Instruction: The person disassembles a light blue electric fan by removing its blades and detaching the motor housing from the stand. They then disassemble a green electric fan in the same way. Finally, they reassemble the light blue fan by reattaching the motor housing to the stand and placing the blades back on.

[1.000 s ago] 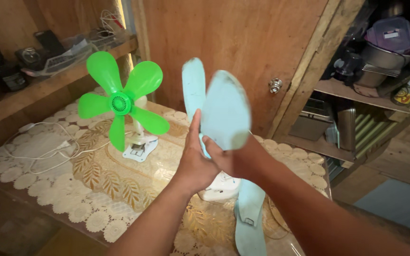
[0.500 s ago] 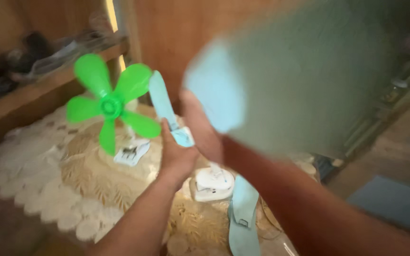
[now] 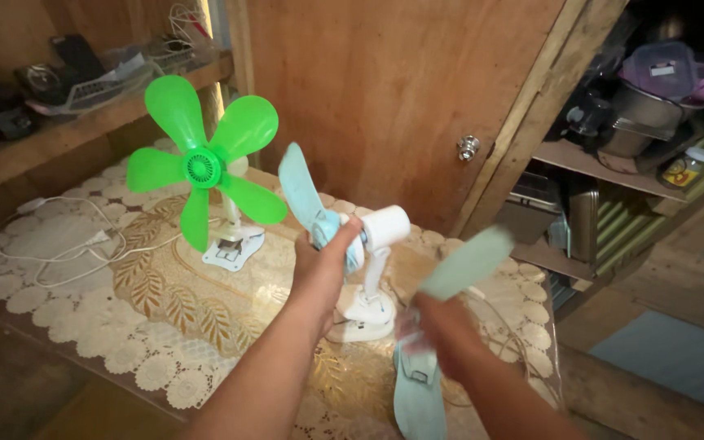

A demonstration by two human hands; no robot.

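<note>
Item: pale blue fan (image 3: 368, 244), centre of frame, white motor and white stand on the lace tablecloth (image 3: 67, 326). I see my left hand (image 3: 319, 261) closed round the blue hub, one blade (image 3: 299, 191) rising from it toward upper centre. My right hand (image 3: 442, 334), lower centre-right and blurred, pinches a loose blue blade (image 3: 466, 261) that slants up to the right; exact finger positions I cannot tell. A third blue blade (image 3: 417, 395) lies flat on the cloth at bottom centre, just below the stand.

Item: green fan (image 3: 205, 167), five blades, white base, left of centre, well apart from both hands. White cord (image 3: 59, 244) loops on the cloth at left.

Item: door (image 3: 401, 81), wooden, round metal knob (image 3: 468, 147), upper centre.

Item: shelf (image 3: 613, 163), upper right. Purple lidded box (image 3: 662, 65) with a small white rectangular label; clear jar (image 3: 686, 167), white lid, yellow label with a red mark; steel pots beside them.
</note>
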